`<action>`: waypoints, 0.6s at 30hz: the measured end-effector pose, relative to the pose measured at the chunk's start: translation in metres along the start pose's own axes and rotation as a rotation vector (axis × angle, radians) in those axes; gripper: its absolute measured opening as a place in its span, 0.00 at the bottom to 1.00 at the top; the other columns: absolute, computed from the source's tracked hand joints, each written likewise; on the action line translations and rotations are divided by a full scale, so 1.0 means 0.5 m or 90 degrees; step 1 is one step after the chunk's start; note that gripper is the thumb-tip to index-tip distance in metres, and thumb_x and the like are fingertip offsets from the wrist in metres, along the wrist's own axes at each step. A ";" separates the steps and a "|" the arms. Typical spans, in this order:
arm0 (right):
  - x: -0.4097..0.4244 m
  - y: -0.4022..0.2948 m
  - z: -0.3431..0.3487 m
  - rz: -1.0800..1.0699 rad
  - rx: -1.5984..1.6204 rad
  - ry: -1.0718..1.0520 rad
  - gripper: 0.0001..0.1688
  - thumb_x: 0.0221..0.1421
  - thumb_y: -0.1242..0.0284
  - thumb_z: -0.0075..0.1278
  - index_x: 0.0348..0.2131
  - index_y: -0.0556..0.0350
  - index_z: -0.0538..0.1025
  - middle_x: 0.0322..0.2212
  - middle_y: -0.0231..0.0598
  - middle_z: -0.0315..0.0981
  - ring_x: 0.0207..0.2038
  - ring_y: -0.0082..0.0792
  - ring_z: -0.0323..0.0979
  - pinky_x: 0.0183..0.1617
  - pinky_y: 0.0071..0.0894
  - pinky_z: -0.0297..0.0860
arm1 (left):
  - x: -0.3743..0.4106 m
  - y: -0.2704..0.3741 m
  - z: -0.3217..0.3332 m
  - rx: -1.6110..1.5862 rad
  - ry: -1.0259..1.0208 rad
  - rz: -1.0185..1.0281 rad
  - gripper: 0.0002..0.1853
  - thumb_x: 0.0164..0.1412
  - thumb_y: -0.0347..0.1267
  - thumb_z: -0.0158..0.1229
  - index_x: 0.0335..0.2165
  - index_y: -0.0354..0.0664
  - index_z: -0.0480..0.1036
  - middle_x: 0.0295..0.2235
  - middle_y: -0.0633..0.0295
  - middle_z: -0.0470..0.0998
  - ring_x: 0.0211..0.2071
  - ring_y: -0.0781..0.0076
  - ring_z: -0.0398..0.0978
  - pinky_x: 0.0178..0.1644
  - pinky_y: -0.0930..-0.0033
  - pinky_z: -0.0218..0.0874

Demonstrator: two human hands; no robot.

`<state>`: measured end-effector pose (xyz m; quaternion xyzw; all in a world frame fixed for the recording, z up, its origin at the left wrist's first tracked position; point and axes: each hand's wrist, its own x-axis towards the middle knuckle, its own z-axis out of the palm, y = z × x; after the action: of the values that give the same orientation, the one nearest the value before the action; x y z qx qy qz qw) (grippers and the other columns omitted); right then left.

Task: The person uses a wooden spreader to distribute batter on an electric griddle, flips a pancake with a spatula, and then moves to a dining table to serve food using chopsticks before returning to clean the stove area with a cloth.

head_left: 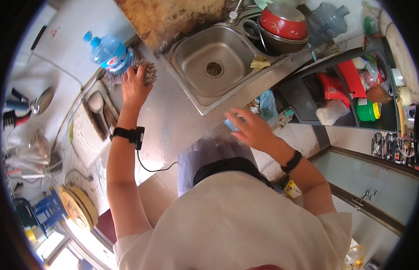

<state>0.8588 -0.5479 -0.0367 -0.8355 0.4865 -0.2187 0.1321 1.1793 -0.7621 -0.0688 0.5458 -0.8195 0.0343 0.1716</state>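
My left hand [136, 87] is on a shaggy grey-brown cloth [149, 72] at the left of the metal countertop [159, 114], its fingers closed over the cloth. Just beyond those fingers stands a blue-tinted plastic bottle [110, 55] bearing a label, with more fabric around its base. My right hand [253, 130], slightly blurred, hangs in the air by the counter's front edge. Its fingers are apart and nothing is in them. Between and beyond both hands is a stainless-steel sink [196, 57] with a drain strainer [214, 69] at the bottom.
A yellowish scouring pad [260, 61] lies on the sink's right rim. Beside it a red bowl [283, 22] rests upside down on a dark pot [280, 45]. A stained board [172, 20] leans behind the sink. A ladle [96, 103] lies at left; a dark shelf unit [304, 101] stands at right.
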 end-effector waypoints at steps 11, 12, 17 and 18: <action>-0.036 0.376 -0.194 0.204 -0.380 -0.024 0.35 0.43 0.69 0.55 0.51 0.57 0.63 0.54 0.44 0.55 0.55 0.44 0.56 0.58 0.51 0.52 | 0.128 0.012 0.171 0.302 -0.192 -0.038 0.40 0.42 0.36 0.63 0.56 0.58 0.57 0.58 0.55 0.52 0.60 0.53 0.46 0.62 0.49 0.36; 0.026 0.418 -0.199 0.178 -0.403 -0.035 0.35 0.43 0.68 0.55 0.51 0.57 0.63 0.54 0.43 0.55 0.56 0.43 0.54 0.59 0.54 0.49 | 0.126 0.046 0.160 0.285 -0.164 -0.015 0.39 0.44 0.37 0.62 0.56 0.53 0.57 0.57 0.55 0.54 0.60 0.51 0.47 0.62 0.48 0.36; 0.308 0.634 -0.171 0.087 -0.643 -0.091 0.38 0.49 0.51 0.46 0.53 0.57 0.64 0.57 0.36 0.52 0.62 0.37 0.42 0.63 0.59 0.32 | 0.148 0.219 0.185 -0.013 -0.089 0.028 0.33 0.46 0.36 0.60 0.52 0.45 0.61 0.55 0.55 0.58 0.59 0.50 0.49 0.61 0.50 0.40; 0.353 0.652 -0.165 0.105 -0.716 -0.154 0.39 0.52 0.48 0.41 0.55 0.54 0.62 0.59 0.34 0.48 0.63 0.36 0.40 0.63 0.59 0.28 | 0.162 0.248 0.191 -0.057 -0.093 0.009 0.32 0.47 0.35 0.59 0.52 0.45 0.61 0.54 0.55 0.60 0.58 0.50 0.50 0.60 0.52 0.41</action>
<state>0.6478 -0.8627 -0.0643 -0.7555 0.5728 0.1813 -0.2612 1.0154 -0.8069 -0.1165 0.5327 -0.8344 -0.0410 0.1354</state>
